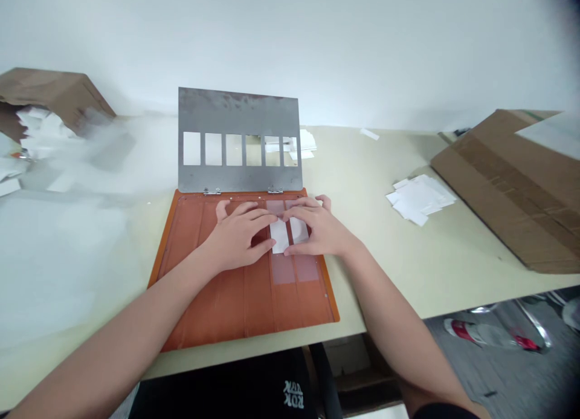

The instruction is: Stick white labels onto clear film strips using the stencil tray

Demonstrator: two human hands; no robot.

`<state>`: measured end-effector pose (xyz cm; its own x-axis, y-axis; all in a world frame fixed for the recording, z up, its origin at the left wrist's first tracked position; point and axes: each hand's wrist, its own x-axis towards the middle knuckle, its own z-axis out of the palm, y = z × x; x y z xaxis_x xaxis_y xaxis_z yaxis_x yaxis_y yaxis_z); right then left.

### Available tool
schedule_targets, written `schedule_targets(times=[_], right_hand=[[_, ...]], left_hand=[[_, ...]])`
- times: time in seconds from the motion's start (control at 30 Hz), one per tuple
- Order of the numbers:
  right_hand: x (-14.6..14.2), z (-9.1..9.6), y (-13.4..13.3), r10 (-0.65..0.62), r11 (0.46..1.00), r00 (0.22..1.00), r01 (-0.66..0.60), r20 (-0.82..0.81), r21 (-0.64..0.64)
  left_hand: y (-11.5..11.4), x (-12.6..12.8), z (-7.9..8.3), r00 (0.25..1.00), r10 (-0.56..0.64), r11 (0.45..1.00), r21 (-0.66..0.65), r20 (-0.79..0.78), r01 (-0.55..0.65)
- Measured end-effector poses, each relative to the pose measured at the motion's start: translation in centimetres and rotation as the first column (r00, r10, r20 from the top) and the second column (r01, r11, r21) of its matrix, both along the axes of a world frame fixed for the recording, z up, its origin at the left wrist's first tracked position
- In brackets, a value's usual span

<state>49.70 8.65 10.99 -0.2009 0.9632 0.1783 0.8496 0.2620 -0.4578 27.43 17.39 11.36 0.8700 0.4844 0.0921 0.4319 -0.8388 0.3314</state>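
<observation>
Here, on a cream table (357, 171) by a pale wall (362, 50), spread-fingered hands (242, 234) (319, 228) touch cards (280, 234).

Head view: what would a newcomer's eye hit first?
The upright gray metal plate with six rectangular cutouts, hinged to the far edge of the orange-brown board on the table. Next, the left hand and right hand meeting at two white cards on the board's right half. Then the big cardboard box at far right.
</observation>
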Motion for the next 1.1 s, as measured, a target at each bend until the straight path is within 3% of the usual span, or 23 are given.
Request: schedule_targets(times=[1.1], right_hand=[[0.02,0.05,-0.05,-0.002,1.0,1.0,0.002,0.027,0.004]], left_hand=[[0.0,0.19,-0.39,0.999,-0.002,0.999,0.043,0.035,0.0]])
